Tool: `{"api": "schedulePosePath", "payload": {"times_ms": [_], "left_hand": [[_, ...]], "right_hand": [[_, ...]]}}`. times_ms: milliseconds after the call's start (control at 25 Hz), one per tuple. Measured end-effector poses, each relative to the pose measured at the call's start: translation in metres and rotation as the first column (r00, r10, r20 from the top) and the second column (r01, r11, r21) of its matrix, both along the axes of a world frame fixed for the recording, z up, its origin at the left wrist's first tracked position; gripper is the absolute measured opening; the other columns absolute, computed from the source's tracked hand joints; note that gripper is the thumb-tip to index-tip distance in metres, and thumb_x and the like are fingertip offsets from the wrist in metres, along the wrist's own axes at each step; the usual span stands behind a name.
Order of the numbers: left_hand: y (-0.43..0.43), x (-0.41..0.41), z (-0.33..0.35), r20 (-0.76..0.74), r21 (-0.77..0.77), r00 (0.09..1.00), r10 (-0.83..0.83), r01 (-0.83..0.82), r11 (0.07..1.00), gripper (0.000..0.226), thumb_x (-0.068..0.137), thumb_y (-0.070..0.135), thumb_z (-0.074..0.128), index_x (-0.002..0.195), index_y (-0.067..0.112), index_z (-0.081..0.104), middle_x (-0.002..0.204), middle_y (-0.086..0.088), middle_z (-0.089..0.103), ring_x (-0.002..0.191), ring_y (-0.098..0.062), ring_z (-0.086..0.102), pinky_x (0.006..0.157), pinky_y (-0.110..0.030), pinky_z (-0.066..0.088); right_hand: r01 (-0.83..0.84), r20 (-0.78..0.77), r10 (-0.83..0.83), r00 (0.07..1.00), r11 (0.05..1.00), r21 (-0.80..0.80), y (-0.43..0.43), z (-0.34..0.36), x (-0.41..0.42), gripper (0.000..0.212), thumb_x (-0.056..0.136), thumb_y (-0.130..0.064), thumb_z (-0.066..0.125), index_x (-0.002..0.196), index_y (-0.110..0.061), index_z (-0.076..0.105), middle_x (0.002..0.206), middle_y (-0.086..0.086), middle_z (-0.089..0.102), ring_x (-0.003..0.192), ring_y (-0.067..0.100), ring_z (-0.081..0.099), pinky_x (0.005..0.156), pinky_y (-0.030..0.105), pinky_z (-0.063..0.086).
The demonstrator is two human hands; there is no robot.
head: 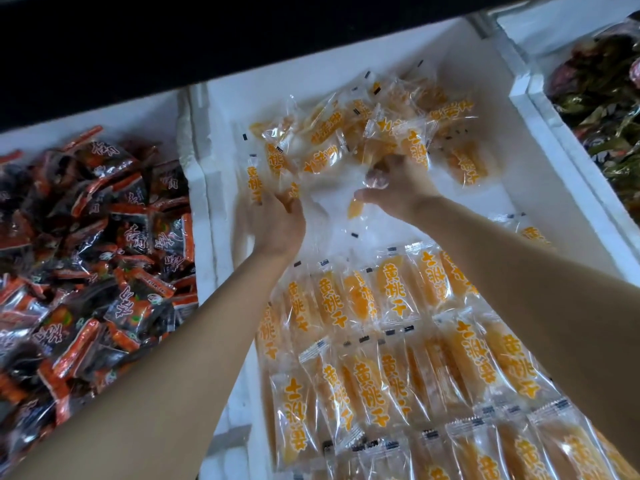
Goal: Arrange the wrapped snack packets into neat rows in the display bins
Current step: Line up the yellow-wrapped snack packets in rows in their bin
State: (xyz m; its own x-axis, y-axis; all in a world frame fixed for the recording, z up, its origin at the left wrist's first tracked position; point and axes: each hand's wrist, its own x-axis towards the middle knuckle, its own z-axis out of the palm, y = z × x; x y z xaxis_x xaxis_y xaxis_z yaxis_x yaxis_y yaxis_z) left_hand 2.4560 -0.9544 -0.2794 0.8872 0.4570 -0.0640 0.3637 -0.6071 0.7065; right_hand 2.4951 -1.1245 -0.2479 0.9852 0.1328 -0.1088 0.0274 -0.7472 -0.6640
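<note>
Bins of white foam stand side by side, and the middle bin [202,209] is the one being worked. Its near half is already laid with rows [381,341] of clear yellow-printed snack packets, set lengthwise and overlapping a little so the labels face up. At the far end the rest lie in a loose heap [363,133], pushed back, I'd judge, to leave bare floor for the next row.

The left bin [86,237] holds a jumble of red-and-black packets, and the right bin [606,98] holds darker ones; neither is sorted.

Both arms reach over the finished rows to the gap before the heap. The right hand [398,188] is at the heap's near edge, its fingers [389,166] curled and its thumb pinching a packet [355,208] that hangs below it, apparently drawn out for placing. The left hand [277,223] is just beside the packets along the left wall. Its fingers [287,199] are blurred, so I cannot tell whether they grip anything or only steady the edge.
</note>
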Motion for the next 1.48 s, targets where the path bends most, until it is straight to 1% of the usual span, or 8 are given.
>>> {"api": "schedulePosePath", "payload": {"times_ms": [240, 560, 760, 960, 1080, 1200, 1360, 1480], "left_hand": [[-0.017, -0.036, 0.049, 0.188, -0.358, 0.980, -0.056, 0.122, 0.926, 0.012, 0.102, 0.024, 0.042, 0.100, 0.012, 0.037, 0.089, 0.002, 0.057, 0.062, -0.011, 0.060, 0.059, -0.027, 0.046], [-0.048, -0.107, 0.066, 0.049, -0.634, 0.982, -0.185, 0.174, 0.754, 0.007, 0.098, 0.012, 0.049, 0.092, 0.014, 0.047, 0.093, -0.003, 0.070, 0.063, -0.014, 0.066, 0.052, -0.019, 0.050], [-0.075, -0.134, 0.066, -0.057, -0.847, 0.986, -0.159, 0.037, 0.530, 0.014, 0.094, 0.022, 0.055, 0.095, 0.008, 0.053, 0.070, -0.005, 0.067, 0.053, -0.015, 0.063, 0.052, -0.026, 0.048], [-0.096, -0.160, 0.059, -0.083, -0.827, 0.985, -0.152, 0.017, 0.562, 0.016, 0.090, 0.011, 0.060, 0.083, 0.015, 0.046, 0.066, 0.000, 0.057, 0.047, -0.008, 0.056, 0.047, -0.021, 0.044], [-0.103, -0.168, 0.061, -0.033, -0.793, 0.968, -0.247, 0.125, 0.596, 0.010, 0.093, 0.013, 0.057, 0.091, 0.019, 0.049, 0.061, 0.011, 0.059, 0.051, -0.006, 0.056, 0.049, -0.020, 0.045], [-0.110, -0.175, 0.060, 0.034, -0.772, 0.935, -0.353, 0.249, 0.585, 0.007, 0.095, 0.011, 0.052, 0.093, 0.017, 0.049, 0.062, 0.010, 0.059, 0.056, -0.010, 0.053, 0.054, -0.023, 0.047], [-0.105, -0.180, 0.059, 0.092, -0.538, 0.873, -0.479, 0.449, 0.713, 0.010, 0.095, 0.017, 0.054, 0.098, 0.026, 0.057, 0.076, 0.003, 0.055, 0.061, -0.004, 0.050, 0.058, -0.021, 0.046], [-0.087, -0.181, 0.058, 0.070, -0.417, 0.888, -0.456, 0.441, 0.795, 0.034, 0.089, 0.018, 0.064, 0.099, 0.047, 0.049, 0.079, 0.013, 0.056, 0.062, -0.002, 0.052, 0.062, -0.017, 0.045]], "right_hand": [[-0.012, 0.332, -0.053, 0.942, 0.982, 0.188, 0.001, 0.036, -0.047, 0.021, 0.084, -0.029, 0.066, 0.091, -0.017, 0.051, 0.082, -0.007, 0.053, 0.067, 0.017, 0.048, 0.054, 0.031, 0.026], [-0.035, 0.190, -0.090, 0.978, 0.823, 0.566, -0.038, 0.051, -0.117, 0.021, 0.092, -0.019, 0.056, 0.078, -0.023, 0.041, 0.085, -0.003, 0.056, 0.074, 0.011, 0.065, 0.062, 0.032, 0.056], [-0.341, 0.381, 0.284, 0.880, 0.936, 0.091, -0.059, 0.025, -0.175, 0.007, 0.088, -0.014, 0.056, 0.085, -0.021, 0.054, 0.109, -0.005, 0.047, 0.096, 0.010, 0.055, 0.085, 0.017, 0.044], [-0.367, 0.289, 0.299, 0.910, 0.903, 0.224, -0.074, 0.013, -0.205, 0.043, 0.076, -0.012, 0.071, 0.113, -0.023, 0.053, 0.119, -0.008, 0.049, 0.112, -0.004, 0.048, 0.096, 0.008, 0.035], [-0.118, 0.185, 0.041, 0.982, 0.896, 0.429, -0.070, 0.015, -0.215, 0.041, 0.078, -0.032, 0.074, 0.107, -0.035, 0.045, 0.112, -0.011, 0.052, 0.106, -0.008, 0.049, 0.084, 0.007, 0.042], [0.122, 0.059, -0.176, 0.983, 0.851, 0.510, -0.073, 0.016, -0.218, 0.044, 0.075, -0.020, 0.075, 0.103, -0.038, 0.047, 0.104, -0.015, 0.054, 0.089, -0.003, 0.056, 0.069, 0.014, 0.048], [0.186, -0.055, -0.184, 0.981, 0.840, 0.510, -0.087, 0.020, -0.217, 0.042, 0.078, -0.015, 0.072, 0.112, -0.027, 0.049, 0.083, -0.008, 0.057, 0.071, 0.007, 0.059, 0.064, 0.027, 0.053], [0.169, 0.032, -0.185, 0.982, 0.946, 0.275, -0.090, 0.015, -0.212, 0.028, 0.087, -0.019, 0.062, 0.115, -0.013, 0.058, 0.078, 0.002, 0.061, 0.071, 0.020, 0.055, 0.069, 0.029, 0.043]]}}
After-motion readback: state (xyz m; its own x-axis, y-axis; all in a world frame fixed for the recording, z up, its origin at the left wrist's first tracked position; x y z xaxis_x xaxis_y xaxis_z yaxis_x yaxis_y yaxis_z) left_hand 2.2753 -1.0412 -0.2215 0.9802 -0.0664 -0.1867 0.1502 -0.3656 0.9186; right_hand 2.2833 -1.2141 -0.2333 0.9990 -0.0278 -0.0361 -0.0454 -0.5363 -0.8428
